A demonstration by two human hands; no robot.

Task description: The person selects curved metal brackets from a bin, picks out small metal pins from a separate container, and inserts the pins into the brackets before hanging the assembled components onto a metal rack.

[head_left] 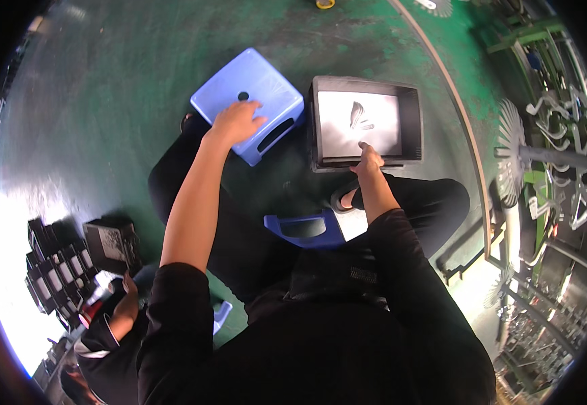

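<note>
My left hand (237, 123) is over the near part of a blue plastic stool (256, 77), its fingers apart and nothing held in them. The stool has a round hole in its top and a slot in its side. To its right stands a black plastic bin (411, 125), with a white sheet (334, 135) inside. A few small grey pieces (358, 118) lie on that sheet, too small to name. At the bin's near rim, my right hand (370, 160) has its thumb over the edge; the other fingers are mostly hidden.
Another blue plastic piece (314, 236) shows between my legs. Left of me, a co-worker's hand (130, 289) is by a dark bin (113, 244), near stacked black boxes (61, 277). Metal racks with hooks (563, 135) line the right, behind a pale floor strip (452, 88).
</note>
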